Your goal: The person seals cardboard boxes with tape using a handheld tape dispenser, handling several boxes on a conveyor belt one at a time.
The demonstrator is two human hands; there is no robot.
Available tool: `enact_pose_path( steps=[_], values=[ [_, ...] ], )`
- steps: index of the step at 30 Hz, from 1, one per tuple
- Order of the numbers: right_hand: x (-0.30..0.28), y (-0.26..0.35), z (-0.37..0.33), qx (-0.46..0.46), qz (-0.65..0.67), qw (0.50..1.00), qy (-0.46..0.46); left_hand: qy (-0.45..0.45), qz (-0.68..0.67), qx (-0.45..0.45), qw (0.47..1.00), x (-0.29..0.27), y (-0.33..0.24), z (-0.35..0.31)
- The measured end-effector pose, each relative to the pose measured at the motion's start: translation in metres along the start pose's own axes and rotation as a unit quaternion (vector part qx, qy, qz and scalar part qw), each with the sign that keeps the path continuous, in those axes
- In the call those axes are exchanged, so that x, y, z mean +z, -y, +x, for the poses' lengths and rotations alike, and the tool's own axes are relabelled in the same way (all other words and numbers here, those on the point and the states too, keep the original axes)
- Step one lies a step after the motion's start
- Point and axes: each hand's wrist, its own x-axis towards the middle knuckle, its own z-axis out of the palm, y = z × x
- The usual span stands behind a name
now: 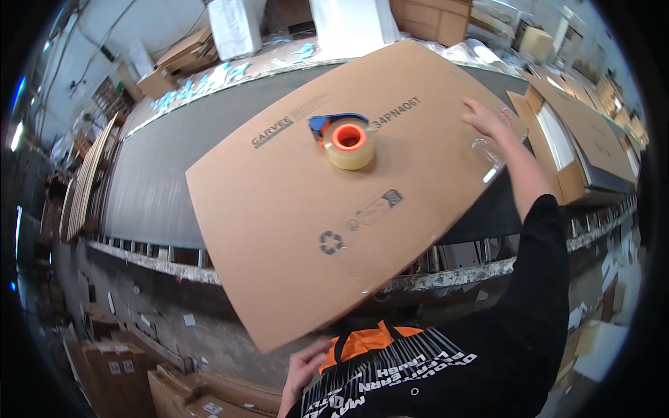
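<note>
A large flat brown cardboard box (279,209) lies askew across the belt in front of me, its near corner sticking out over the belt's edge. On top of it rests a tape dispenser (352,150) with a blue and orange frame and a roll of clear tape; neither hand touches it. My right hand (482,118) is over the box's far right part, its fingers curled in; whether they hold anything is hidden. Shiny clear tape (490,171) shows on the box's right edge below that hand. My left hand (306,366) is low beside the box's near edge, fingers apart, slightly blurred.
A dark conveyor belt (157,181) runs sideways between worn metal rails (446,280). At the right stands an open carton (578,139) with white and dark panels inside. Flat boards (90,181) lean at the left; more cartons (115,373) stand on the floor at lower left.
</note>
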Motion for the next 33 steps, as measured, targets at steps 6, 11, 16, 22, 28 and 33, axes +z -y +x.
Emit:
enact_pose_path(
  steps=[6, 11, 16, 22, 28, 33],
  values=[
    [0.113, 0.218, 0.025, -0.02, 0.184, 0.961, 0.204, 0.044, 0.068, -0.037, 0.996, -0.047, -0.051, -0.066],
    [0.161, 0.254, -0.076, 0.022, 0.395, 0.918, -0.015, -0.217, 0.146, 0.235, 0.936, -0.17, -0.122, 0.004],
    [0.19, 0.27, -0.278, 0.027, 0.016, 0.966, -0.257, -0.36, 0.325, 0.212, 0.849, -0.315, -0.171, 0.189],
    [0.202, 0.283, -0.275, 0.232, -0.052, 0.94, -0.246, -0.375, 0.64, 0.228, 0.631, -0.357, -0.226, 0.38],
    [0.197, 0.291, -0.271, 0.275, -0.119, 0.937, -0.179, -0.195, 0.72, 0.165, 0.646, -0.295, -0.31, 0.435],
    [0.21, 0.305, -0.261, 0.273, -0.108, 0.943, -0.158, -0.356, 0.511, 0.214, 0.753, -0.339, -0.28, 0.504]
  ],
)
